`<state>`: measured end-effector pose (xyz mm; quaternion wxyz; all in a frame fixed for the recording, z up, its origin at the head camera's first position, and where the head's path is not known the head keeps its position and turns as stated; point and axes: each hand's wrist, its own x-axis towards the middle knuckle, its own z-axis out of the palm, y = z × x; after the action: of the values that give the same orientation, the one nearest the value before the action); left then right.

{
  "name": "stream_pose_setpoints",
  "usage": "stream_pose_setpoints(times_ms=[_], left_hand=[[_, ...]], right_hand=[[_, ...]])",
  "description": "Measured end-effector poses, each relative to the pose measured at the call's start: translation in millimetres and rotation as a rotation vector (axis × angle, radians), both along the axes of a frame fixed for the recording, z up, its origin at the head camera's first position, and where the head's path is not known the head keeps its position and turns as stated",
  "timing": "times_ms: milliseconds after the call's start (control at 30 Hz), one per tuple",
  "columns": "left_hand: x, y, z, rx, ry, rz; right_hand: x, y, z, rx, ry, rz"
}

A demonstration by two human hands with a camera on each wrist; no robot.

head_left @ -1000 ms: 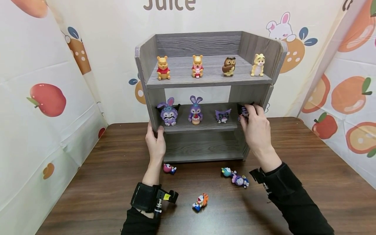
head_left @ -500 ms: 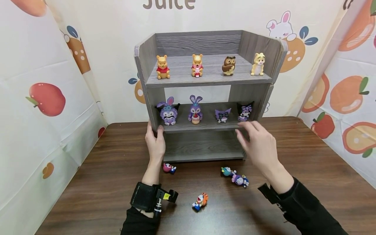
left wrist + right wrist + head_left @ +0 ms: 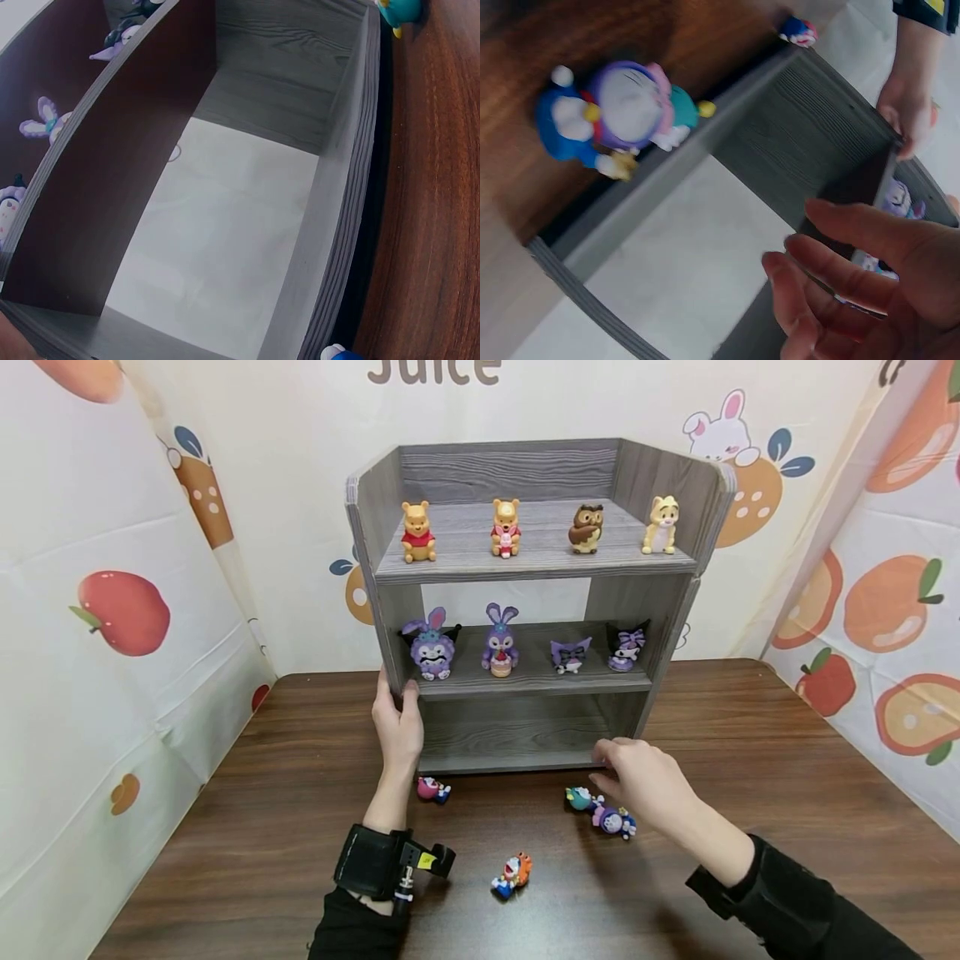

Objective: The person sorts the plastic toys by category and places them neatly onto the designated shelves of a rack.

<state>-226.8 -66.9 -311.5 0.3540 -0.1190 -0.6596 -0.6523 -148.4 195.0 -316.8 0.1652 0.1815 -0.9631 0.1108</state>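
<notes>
A grey wood-grain display shelf [image 3: 517, 685] stands on the brown table. My left hand [image 3: 397, 731] grips its left side panel at the middle level, thumb in front. My right hand [image 3: 648, 781] hovers by the shelf's lower right corner, fingers loosely bent and holding nothing, as the right wrist view shows too. Just left of it lie a teal-topped figurine [image 3: 579, 798] and a purple figurine [image 3: 615, 822], close together. The middle board bears a purple rabbit-eared figurine [image 3: 432, 652], a rabbit with a basket [image 3: 499, 647], a purple cat-eared figurine [image 3: 570, 655] and a black-eared one [image 3: 626, 647].
On the top board stand two yellow bears [image 3: 417, 535], a brown owl [image 3: 585, 531] and a pale yellow figurine [image 3: 660, 527]. A pink-and-blue figurine [image 3: 432, 789] and an orange-and-blue one [image 3: 512, 875] lie on the table [image 3: 255, 860]. Fruit-printed sheets surround the table.
My right hand has let go of the black-eared figurine on the middle board's right end and moved down toward the table. The left hand has stayed on the shelf.
</notes>
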Motion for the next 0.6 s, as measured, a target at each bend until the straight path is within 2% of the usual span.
stream_pose_setpoints(times_ms=[367,467,600], left_hand=[[-0.5,0.1,0.0,0.003,0.003,0.009],[-0.1,0.1,-0.1,0.003,-0.003,0.01],[-0.2,0.2,-0.1,-0.004,-0.011,0.013]], right_hand=[[-2.2,5,-18.0,0.11,-0.296,0.047],[-2.5,6,-23.3,0.14,-0.331,0.062],[-2.8,6,-28.5,0.162,-0.321,0.086]])
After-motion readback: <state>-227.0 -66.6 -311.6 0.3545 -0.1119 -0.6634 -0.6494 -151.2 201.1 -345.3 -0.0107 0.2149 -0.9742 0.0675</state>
